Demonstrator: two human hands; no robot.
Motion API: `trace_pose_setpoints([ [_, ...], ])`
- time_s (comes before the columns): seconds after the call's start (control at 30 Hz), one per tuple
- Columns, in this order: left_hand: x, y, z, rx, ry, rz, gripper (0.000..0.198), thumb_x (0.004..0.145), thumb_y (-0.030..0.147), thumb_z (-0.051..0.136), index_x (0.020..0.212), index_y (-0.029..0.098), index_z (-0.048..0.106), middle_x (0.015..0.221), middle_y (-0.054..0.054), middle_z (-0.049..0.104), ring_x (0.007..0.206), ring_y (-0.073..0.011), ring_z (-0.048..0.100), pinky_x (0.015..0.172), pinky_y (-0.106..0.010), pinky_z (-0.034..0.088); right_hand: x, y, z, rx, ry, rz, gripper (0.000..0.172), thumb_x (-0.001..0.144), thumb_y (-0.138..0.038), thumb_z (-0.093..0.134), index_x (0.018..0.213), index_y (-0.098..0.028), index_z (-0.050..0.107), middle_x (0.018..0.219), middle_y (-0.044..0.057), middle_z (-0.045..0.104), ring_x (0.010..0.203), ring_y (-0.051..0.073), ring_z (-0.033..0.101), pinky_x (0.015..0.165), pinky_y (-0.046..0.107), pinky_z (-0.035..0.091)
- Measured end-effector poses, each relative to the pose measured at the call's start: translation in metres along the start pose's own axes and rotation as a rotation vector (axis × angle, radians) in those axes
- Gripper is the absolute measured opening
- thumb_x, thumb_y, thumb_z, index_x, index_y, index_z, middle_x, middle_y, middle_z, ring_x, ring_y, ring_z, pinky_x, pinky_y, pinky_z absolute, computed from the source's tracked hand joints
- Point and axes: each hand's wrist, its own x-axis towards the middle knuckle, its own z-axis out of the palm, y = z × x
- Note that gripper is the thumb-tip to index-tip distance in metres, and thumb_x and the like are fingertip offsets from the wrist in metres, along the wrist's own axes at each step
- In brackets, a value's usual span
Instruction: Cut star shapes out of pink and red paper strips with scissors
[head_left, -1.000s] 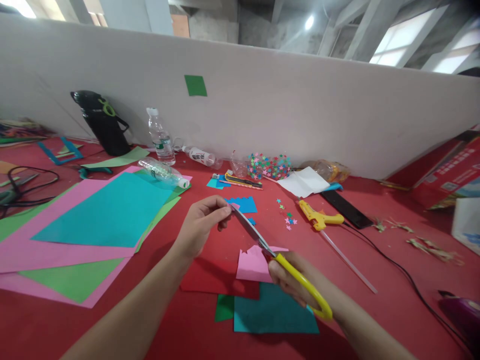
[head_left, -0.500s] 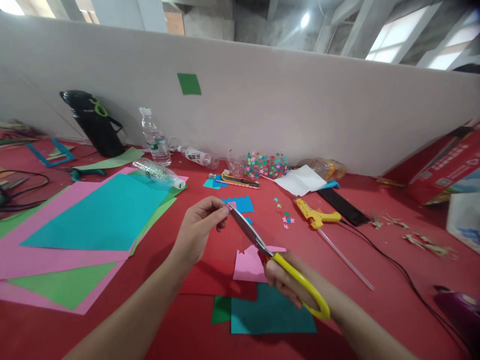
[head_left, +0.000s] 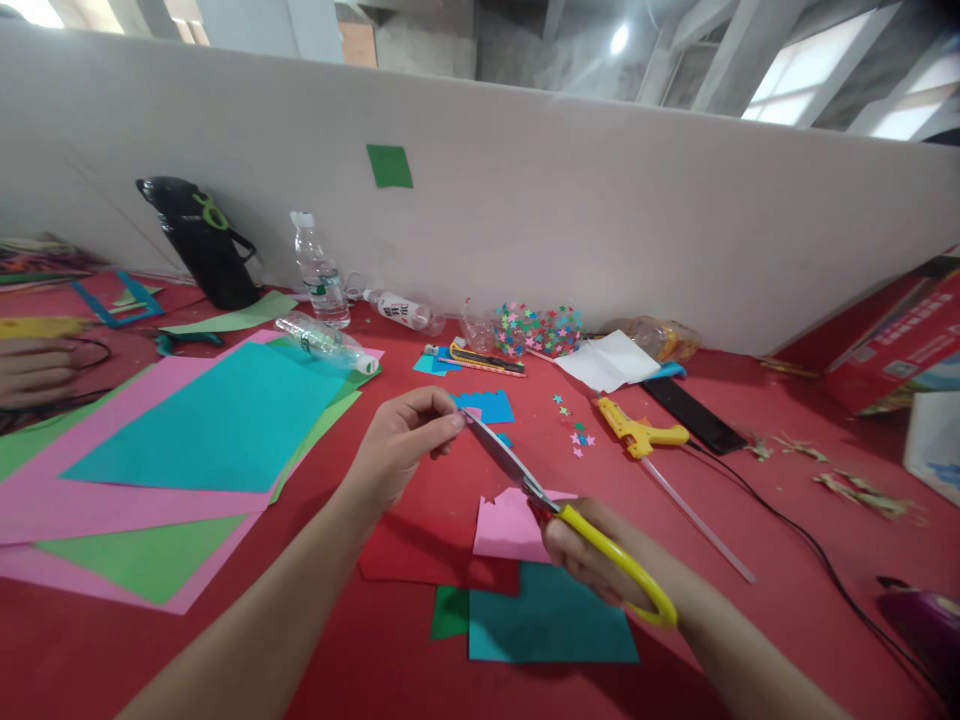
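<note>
My left hand pinches a small piece of pink paper, mostly hidden by the fingers. My right hand grips yellow-handled scissors; their blade tips meet the pink piece right at my left fingertips. Beneath the scissors lies a larger pink sheet with a notched top edge, over red paper and a teal sheet. Just behind my fingertips is a blue paper piece with a cut edge. Small paper stars lie scattered to the right.
A yellow glue gun with its cord and a black phone lie right. Large coloured sheets cover the left. Bottles, a box cutter and star-filled plastic line the back. Another person's hand is at far left.
The view has shifted slightly, so most things sit a little further right. Another person's hand with a yellow object has come in at far left. My hands keep the same hold.
</note>
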Motion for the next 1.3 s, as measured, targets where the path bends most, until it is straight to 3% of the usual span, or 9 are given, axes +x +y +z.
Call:
trace_pose_setpoints([
  [0.27,0.0,0.0,0.002,-0.047,0.024,-0.01,0.01,0.071,0.022,0.068,0.065,0.018,0.062,0.059,0.003,0.054,0.051,-0.0077,0.044,0.048,-0.021,0.035,0.004,0.006,0.005,0.002,-0.005,-0.051,0.032,0.088,-0.032,0.049,0.06,-0.02,0.04,0.041,-0.011,0.03,0.03,0.003,0.027,0.03,0.014,0.021],
  [0.4,-0.001,-0.001,0.002,-0.075,0.039,-0.009,0.009,0.071,0.022,0.068,0.066,0.017,0.063,0.059,0.003,0.055,0.05,-0.0075,0.044,0.048,-0.02,0.035,0.003,0.0,0.008,0.003,0.026,0.028,0.032,0.087,-0.027,0.051,0.058,-0.021,0.037,0.039,-0.012,0.028,0.028,0.003,0.027,0.029,0.014,0.019],
  [0.5,-0.001,-0.001,0.003,-0.099,0.042,-0.009,0.009,0.07,0.022,0.069,0.066,0.017,0.063,0.059,0.003,0.055,0.05,-0.0076,0.045,0.048,-0.02,0.035,0.002,0.0,0.007,-0.001,0.025,-0.007,0.033,0.088,-0.029,0.05,0.059,-0.021,0.037,0.039,-0.012,0.028,0.029,0.003,0.027,0.029,0.015,0.02],
  [0.67,-0.003,-0.006,0.006,-0.125,0.046,-0.007,0.009,0.074,0.022,0.068,0.068,0.018,0.063,0.059,0.003,0.054,0.052,-0.0078,0.046,0.049,-0.02,0.036,0.003,0.008,0.007,0.077,-0.052,-0.071,0.031,0.089,-0.037,0.046,0.062,-0.02,0.043,0.04,-0.011,0.03,0.03,0.004,0.027,0.03,0.014,0.023],
  [0.9,-0.005,-0.009,0.015,-0.115,0.068,0.011,0.012,0.079,0.023,0.065,0.068,0.019,0.061,0.057,0.004,0.054,0.054,-0.0082,0.047,0.052,-0.02,0.038,0.006,0.012,0.019,0.127,0.012,-0.069,0.032,0.087,-0.042,0.046,0.064,-0.02,0.046,0.039,-0.011,0.031,0.028,0.005,0.031,0.031,0.014,0.027],
  [1.3,-0.004,-0.01,0.015,-0.079,0.074,-0.019,0.012,0.078,0.025,0.064,0.069,0.018,0.06,0.058,0.004,0.053,0.054,-0.0088,0.047,0.053,-0.021,0.038,0.01,0.015,0.024,0.114,0.05,-0.016,0.035,0.086,-0.048,0.045,0.065,-0.021,0.044,0.038,-0.011,0.029,0.027,0.005,0.028,0.028,0.015,0.025],
])
